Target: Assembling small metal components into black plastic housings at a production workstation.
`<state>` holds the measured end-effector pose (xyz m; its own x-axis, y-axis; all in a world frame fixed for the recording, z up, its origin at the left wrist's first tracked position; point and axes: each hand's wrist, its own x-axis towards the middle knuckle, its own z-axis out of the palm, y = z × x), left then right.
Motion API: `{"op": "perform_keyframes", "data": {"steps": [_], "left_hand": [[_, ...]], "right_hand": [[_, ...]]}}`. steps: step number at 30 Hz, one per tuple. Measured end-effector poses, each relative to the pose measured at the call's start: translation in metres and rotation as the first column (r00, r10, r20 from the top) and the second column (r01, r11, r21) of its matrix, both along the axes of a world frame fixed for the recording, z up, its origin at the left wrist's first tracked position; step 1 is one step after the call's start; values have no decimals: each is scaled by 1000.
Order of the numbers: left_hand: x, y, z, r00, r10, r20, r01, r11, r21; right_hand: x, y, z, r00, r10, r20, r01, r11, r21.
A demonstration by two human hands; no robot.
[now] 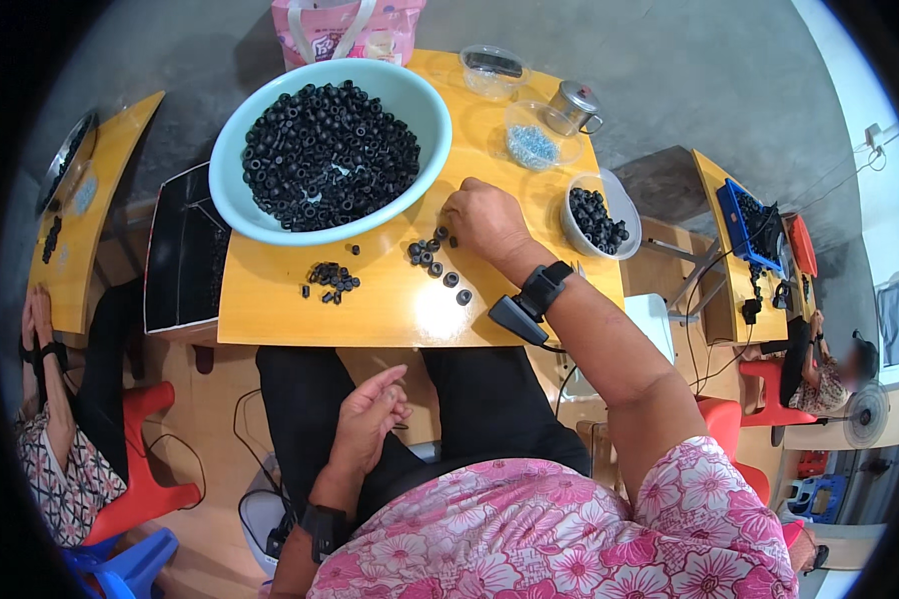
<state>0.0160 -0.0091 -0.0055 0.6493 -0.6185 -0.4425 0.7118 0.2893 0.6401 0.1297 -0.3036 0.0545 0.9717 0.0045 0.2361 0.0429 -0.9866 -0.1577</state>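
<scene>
Listing outward, we count about nine larger black pieces (451,280), loosely grouped on the yellow table (270,309) beside the right hand (487,220): fingers curled down, grip hidden, so we cannot tell its hold. Left hand (370,417): half-curled, contents unclear to us. Step, we judge: picking out single pieces; next calls for a fingertip pinch. Further: one small-piece cluster (332,277), uncounted; one pale-blue basin (430,120), heaped; three clear tubs (487,84); one metal cup (575,100).

1. My hands (489,220): two.
2. My wristbands (544,286): two.
3. Pale-blue basin (235,190): one.
4. Clear bowls (570,226) before me: at least three.
5. Metal cup (576,104): one.
6. Pink bag (395,32): one.
7. Black parts (463,298): too many to count.
</scene>
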Motion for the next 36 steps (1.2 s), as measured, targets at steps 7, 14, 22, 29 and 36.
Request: {"op": "perform_keyframes", "data": {"steps": [7,14,22,29,36], "left_hand": [[0,2,1,1000,-6,-8,6,1000,19],[3,1,-1,1000,-16,-25,17,1000,4],[4,1,2,999,-12,-34,12,1000,5],[2,2,2,999,-15,-29,16,1000,18],[4,1,0,1000,-15,-8,15,1000,10]], "right_hand": [[3,-9,15,998,-62,6,61,994,94],[30,-48,22,967,-243,-81,232,965,-125],[40,-67,10,951,-245,-187,175,929,-326],[36,-73,1,978,-187,-95,145,931,-333],[35,-73,11,975,-193,-112,157,950,-271]]}}
